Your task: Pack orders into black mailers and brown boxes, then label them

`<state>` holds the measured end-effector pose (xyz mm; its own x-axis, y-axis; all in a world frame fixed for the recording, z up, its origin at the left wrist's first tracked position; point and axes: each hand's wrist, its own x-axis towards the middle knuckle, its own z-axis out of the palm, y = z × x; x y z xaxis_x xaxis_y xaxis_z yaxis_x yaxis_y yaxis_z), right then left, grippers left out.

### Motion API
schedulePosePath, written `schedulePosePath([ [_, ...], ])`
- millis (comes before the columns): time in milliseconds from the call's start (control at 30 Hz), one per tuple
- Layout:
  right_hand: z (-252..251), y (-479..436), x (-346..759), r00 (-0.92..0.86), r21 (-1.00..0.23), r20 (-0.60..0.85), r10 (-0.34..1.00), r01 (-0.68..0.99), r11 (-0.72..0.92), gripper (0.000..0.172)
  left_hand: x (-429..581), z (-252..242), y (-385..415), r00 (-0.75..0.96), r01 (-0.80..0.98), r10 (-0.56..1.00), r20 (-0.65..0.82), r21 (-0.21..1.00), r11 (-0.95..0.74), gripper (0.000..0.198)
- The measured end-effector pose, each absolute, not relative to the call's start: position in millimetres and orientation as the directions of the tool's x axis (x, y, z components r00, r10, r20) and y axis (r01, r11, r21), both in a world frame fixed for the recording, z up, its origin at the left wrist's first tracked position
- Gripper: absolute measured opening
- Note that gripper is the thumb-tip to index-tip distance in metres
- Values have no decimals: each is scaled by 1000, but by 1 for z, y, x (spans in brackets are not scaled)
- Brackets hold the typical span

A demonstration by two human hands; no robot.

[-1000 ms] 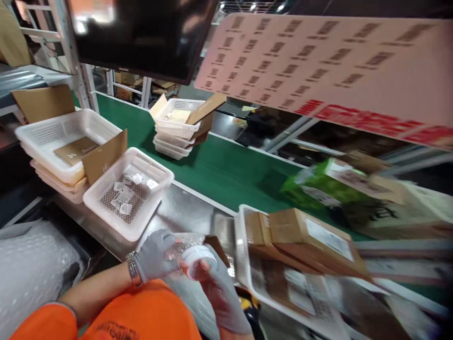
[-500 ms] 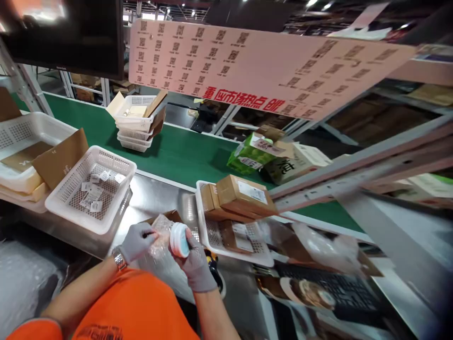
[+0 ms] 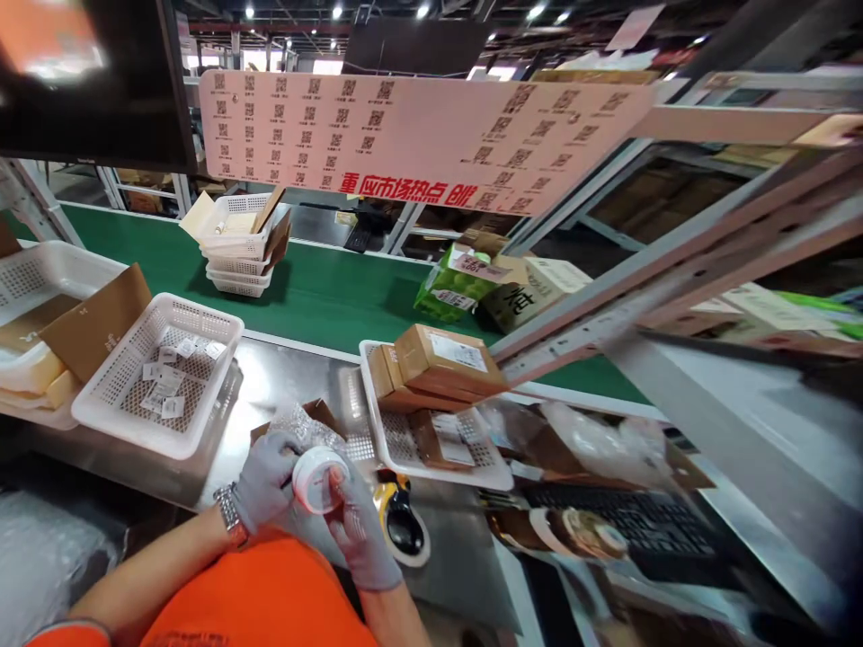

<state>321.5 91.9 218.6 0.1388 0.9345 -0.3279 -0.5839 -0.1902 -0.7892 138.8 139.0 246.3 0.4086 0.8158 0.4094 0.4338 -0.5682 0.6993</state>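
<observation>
A round white plastic jar (image 3: pixel 311 474) is tipped so that its round end faces up toward me. My right hand (image 3: pixel 360 530), in a grey glove with bare fingertips, is closed on the jar's right side. On the other side, my left hand (image 3: pixel 264 478), gloved the same way, has its fingers curled around crumpled clear bubble wrap (image 3: pixel 297 422), close against the jar. Its fingertips are partly hidden. Behind the wrap, a brown cardboard piece (image 3: pixel 325 416) shows on the metal bench. A yellow-and-black tape dispenser (image 3: pixel 397 512) lies right of my right hand.
White baskets stand left (image 3: pixel 158 431), holding small packets, and right (image 3: pixel 438 472), holding brown boxes (image 3: pixel 445 359). The green conveyor (image 3: pixel 324 310) carries stacked baskets (image 3: pixel 235 265) and a green carton (image 3: pixel 449 286). A slanting metal rail (image 3: pixel 573 305) and a keyboard (image 3: pixel 674 521) are at right.
The jar has moved down and left and turned its round end toward me. My left hand has come in against it. The view has shifted, showing more of the tape dispenser.
</observation>
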Motion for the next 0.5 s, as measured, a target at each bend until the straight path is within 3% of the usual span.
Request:
schedulePosePath([
  [67,219,94,325,164,-719,-411,897,-663,-208,55,136,245,140,419,412,806,419,703,-579,19],
  [167,218,96,338,225,-670,-484,846,-717,-193,54,128,247,148,268,402,912,312,823,-400,23],
  [267,218,95,345,228,-710,-445,866,-679,-186,50,126,253,152,192,358,958,214,893,-271,22],
  [433,220,96,334,105,-736,-410,906,-624,-261,51,140,252,144,269,266,959,87,951,-161,13],
  [500,220,97,330,82,-799,-357,930,-543,-259,50,143,245,144,273,251,962,26,963,-97,9],
])
